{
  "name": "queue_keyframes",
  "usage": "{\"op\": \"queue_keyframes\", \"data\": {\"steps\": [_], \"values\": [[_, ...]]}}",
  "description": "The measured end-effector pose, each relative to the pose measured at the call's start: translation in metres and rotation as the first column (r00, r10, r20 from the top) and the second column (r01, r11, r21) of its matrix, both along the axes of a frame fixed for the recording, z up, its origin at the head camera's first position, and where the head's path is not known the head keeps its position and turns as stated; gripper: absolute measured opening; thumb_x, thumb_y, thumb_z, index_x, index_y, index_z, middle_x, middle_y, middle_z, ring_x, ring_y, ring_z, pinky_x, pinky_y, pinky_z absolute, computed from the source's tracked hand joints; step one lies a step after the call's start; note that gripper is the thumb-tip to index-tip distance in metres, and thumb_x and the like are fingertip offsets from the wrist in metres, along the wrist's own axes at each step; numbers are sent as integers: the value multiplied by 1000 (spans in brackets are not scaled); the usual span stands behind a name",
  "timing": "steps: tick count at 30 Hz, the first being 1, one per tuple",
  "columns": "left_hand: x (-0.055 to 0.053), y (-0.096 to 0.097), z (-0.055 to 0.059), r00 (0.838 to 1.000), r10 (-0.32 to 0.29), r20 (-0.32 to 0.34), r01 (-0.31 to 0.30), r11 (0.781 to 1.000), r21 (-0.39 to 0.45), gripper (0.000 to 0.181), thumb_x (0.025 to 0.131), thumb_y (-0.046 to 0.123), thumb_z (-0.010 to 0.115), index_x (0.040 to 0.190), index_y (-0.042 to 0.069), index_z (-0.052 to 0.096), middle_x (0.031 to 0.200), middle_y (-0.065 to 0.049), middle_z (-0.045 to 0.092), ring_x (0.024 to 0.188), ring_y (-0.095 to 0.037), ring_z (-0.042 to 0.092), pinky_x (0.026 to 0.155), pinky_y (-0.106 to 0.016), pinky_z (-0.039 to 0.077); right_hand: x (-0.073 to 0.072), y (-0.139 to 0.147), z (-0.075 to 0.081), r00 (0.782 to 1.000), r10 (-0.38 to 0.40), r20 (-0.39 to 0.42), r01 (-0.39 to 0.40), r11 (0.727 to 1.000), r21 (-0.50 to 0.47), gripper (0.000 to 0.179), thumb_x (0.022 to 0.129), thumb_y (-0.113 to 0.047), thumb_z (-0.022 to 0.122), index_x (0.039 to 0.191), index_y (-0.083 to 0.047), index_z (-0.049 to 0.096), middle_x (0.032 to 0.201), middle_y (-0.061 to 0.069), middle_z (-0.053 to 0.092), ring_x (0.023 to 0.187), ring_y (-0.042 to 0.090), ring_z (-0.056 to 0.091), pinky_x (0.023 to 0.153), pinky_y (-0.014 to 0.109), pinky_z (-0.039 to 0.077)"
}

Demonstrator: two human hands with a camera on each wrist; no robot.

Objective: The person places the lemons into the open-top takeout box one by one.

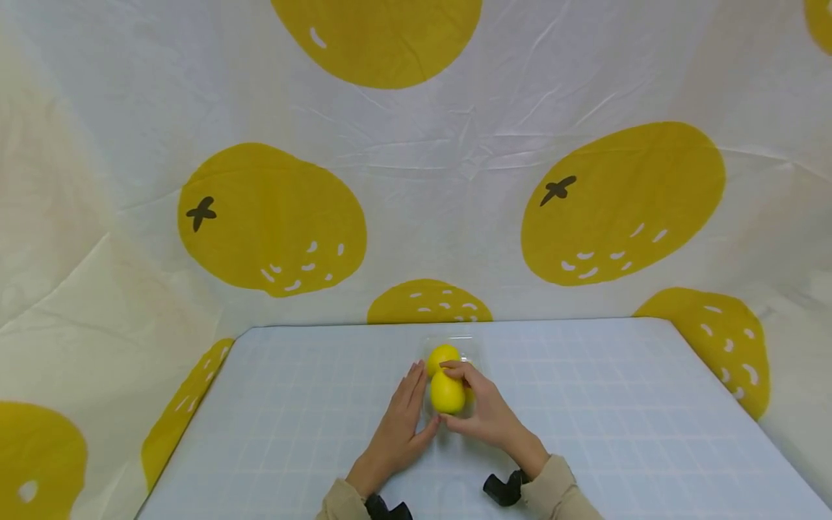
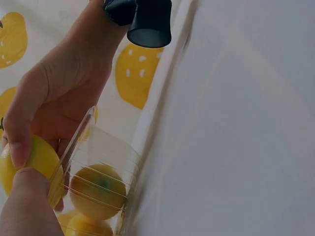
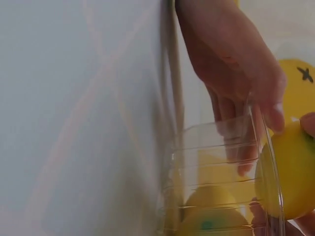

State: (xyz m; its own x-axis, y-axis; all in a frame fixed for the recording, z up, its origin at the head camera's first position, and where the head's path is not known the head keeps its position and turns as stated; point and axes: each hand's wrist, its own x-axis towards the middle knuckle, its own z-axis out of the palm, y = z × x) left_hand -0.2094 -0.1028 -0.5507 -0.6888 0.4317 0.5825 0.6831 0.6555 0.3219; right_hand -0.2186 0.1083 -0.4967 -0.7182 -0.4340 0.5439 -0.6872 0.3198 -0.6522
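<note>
A clear plastic box stands on the table with several lemons inside, one of them the lemon at its far end. My right hand holds another lemon between thumb and fingers, at the level of the box's rim. In the left wrist view this held lemon shows a greenish patch. My left hand lies along the box's left side, fingers straight and thumb by the near rim. Through the clear wall in the right wrist view, lower lemons show.
A pale checked cloth covers the table. Behind and beside it hangs a white curtain printed with big yellow fruit. Black wrist cameras, one of them a camera on the right wrist, sit below the hands.
</note>
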Motion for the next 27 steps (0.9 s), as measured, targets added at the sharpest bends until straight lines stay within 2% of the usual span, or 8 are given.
{"op": "queue_keyframes", "data": {"steps": [4, 11, 18, 24, 27], "values": [[0, 0, 0, 1000, 1, -7, -1, 1000, -6, 74, 101, 42, 48, 153, -7, 26, 160, -22, 24, 147, -35, 24, 110, -59, 33, -1, 0, -2, 999, -35, -40, 36, 998, 49, 59, 73, -16, 85, 123, -11, 55, 137, 4, 58, 127, 26, 53, 107, 46, 43], [1, -1, 1, 1000, 19, 16, -19, 1000, -19, 74, 101, 43, 50, 154, -4, 27, 162, -17, 21, 149, -32, 22, 112, -56, 32, -4, 1, -6, 996, -32, -81, 40, 993, 110, 33, 81, -15, 80, 109, -13, 64, 123, 1, 66, 119, 20, 56, 106, 49, 38], [1, 0, 2, 1000, 13, 16, -13, 1000, -14, 74, 101, 42, 51, 154, -4, 27, 162, -18, 23, 148, -33, 23, 113, -55, 31, -7, 4, -8, 990, 13, -139, -2, 997, 79, 28, 81, -11, 80, 102, -12, 63, 119, 4, 66, 112, 22, 59, 100, 46, 44], [1, 0, 2, 1000, 15, 24, -14, 1000, -21, 75, 101, 42, 51, 154, -4, 26, 162, -19, 22, 149, -31, 21, 113, -56, 30, -8, 5, -9, 988, 40, -151, -31, 997, 66, 24, 78, -3, 80, 82, -17, 60, 116, 7, 68, 110, 24, 61, 95, 49, 47], [1, 0, 3, 999, 14, 30, -13, 1000, -22, 75, 100, 41, 51, 154, -5, 26, 162, -19, 22, 149, -32, 21, 113, -56, 30, -9, 6, -10, 985, 33, -168, -20, 997, 75, 26, 78, -3, 80, 79, -19, 60, 113, 5, 68, 107, 22, 61, 93, 49, 48]]}}
